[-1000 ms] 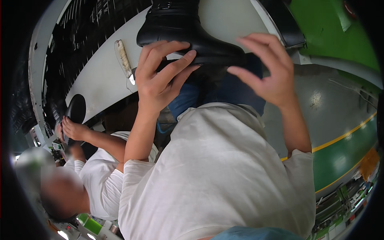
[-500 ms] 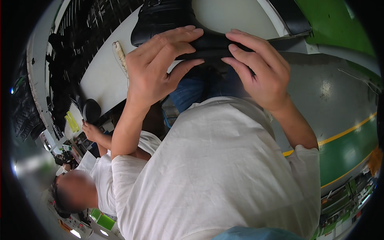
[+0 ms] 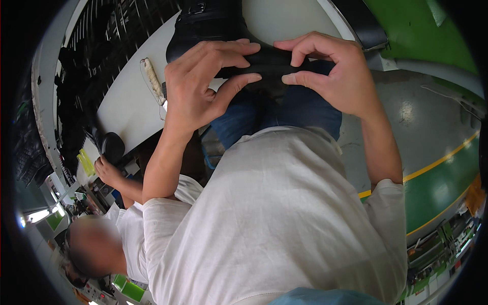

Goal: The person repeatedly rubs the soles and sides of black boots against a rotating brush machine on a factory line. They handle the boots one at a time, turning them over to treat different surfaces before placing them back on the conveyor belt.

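A black boot (image 3: 211, 28) with straps and a buckle lies across the white table, its narrower part reaching right, over the table's near edge. My left hand (image 3: 201, 79) is closed on the boot, fingertips on top and thumb below. Opposite it, my right hand (image 3: 335, 71) pinches the boot between bent fingers and thumb. A short gap of black material shows between the two hands. Beside my left hand lies a tool with a cream wrapped handle (image 3: 151, 79) and a bit of metal at its end.
The white table (image 3: 129, 101) curves along the left. A person's hand (image 3: 109, 173) at the left is by a round black object (image 3: 112, 147), near yellow-green items (image 3: 86, 161). Dark racks (image 3: 76, 91) stand beyond. A green surface (image 3: 417, 30) is at the upper right.
My right hand has shifted slightly and its fingers are more bent, with the thumb pressed in. My left hand has moved a little. The co-worker's hand has moved slightly left and down.
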Action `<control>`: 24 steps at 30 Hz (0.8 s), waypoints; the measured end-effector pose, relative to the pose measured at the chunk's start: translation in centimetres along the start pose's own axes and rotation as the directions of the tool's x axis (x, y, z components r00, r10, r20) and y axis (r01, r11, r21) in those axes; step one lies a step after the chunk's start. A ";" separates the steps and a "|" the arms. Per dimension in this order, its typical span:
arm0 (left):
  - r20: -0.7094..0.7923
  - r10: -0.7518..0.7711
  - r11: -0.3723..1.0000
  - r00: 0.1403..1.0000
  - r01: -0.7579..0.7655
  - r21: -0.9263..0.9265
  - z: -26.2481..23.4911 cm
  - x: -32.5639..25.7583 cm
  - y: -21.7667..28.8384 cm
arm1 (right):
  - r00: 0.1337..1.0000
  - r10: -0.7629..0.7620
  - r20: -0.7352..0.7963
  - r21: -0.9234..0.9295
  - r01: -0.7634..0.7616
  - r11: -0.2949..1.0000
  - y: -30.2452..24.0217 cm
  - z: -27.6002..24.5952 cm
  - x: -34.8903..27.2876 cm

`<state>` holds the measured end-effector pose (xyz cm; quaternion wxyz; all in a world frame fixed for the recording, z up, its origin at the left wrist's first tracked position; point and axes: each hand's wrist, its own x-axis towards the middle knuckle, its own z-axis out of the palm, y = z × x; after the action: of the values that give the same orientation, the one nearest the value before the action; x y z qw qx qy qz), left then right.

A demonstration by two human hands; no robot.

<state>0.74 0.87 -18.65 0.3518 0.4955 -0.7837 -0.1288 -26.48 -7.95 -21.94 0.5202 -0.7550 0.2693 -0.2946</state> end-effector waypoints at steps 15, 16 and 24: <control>-0.009 -0.018 0.994 1.000 0.017 -0.109 -0.1 -0.3 -0.7 | 0.859 -0.402 -0.316 -0.364 0.282 0.888 1.1 5.2 0.0; -0.016 -0.019 0.994 1.000 0.017 -0.109 0.0 -0.4 -0.7 | 0.890 -0.346 -0.298 -0.306 0.254 0.918 1.0 5.0 0.1; -0.035 -0.149 0.978 0.988 0.152 0.140 -2.1 -0.7 1.0 | 0.979 -0.156 -0.134 -0.072 0.148 0.986 0.3 1.7 1.1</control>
<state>1.67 2.23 -16.91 0.3145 0.5787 -0.7467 -0.0928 -24.51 -7.78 -22.56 0.4527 -0.7665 0.2553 -0.3772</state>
